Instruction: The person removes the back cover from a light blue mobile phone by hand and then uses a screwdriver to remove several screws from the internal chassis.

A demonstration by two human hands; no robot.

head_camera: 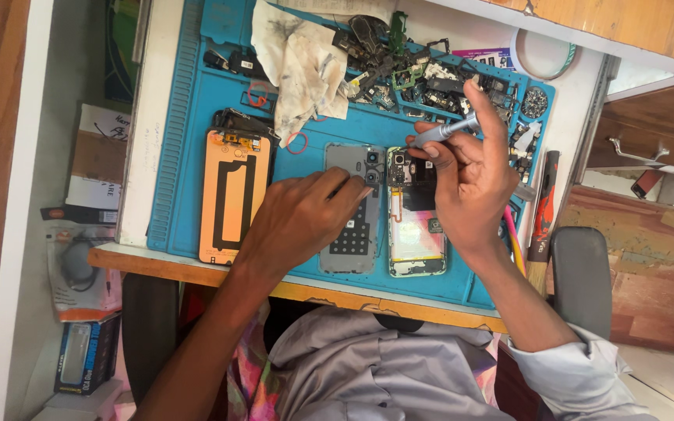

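A person in a grey shirt (384,366) leans over a white tabletop (150,109) covered by a blue silicone repair mat (189,117). The left hand (298,218) presses flat on a grey plastic phone back cover (352,234), fingers (352,187) spread and holding nothing, their tips near its camera cut-out. The right hand (470,175) has its fingers wrapped around a slim grey precision screwdriver (446,131), the tip set at the top of an opened phone with its circuit board and pale battery exposed (415,222), which lies just beside the cover. Whether the tip sits in a screw head is hard to tell from this angle. A slip of the tip could score the board or pierce the battery. A freed screw might roll into the heap of loose black and green phone parts (423,70) above. An orange-backed phone screen panel (232,195) and a stained white cloth (302,66) lie to the left.
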